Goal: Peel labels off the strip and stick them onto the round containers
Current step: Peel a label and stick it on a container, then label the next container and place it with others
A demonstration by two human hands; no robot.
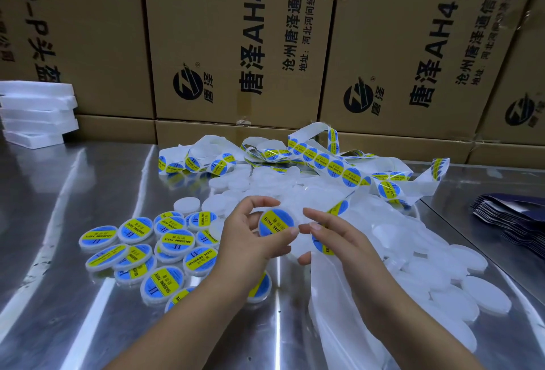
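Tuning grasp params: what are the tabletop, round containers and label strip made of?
Tabletop: likely stainless steel, glossy, streaky reflections. Round containers: seemingly frosted translucent white plastic. Label strip: shiny printed stickers on thin whitish backing, paper or film, unclear.

The counter (73, 222) is bright, streaky reflective metal. The round containers (469, 290) are frosted white plastic; their labels (177, 241) look glossy. The boxes (236, 45) behind are matt brown cardboard.

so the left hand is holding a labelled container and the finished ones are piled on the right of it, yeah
Not quite: in the head view the left hand holds a labelled container, but the finished ones are piled on its left, not its right.
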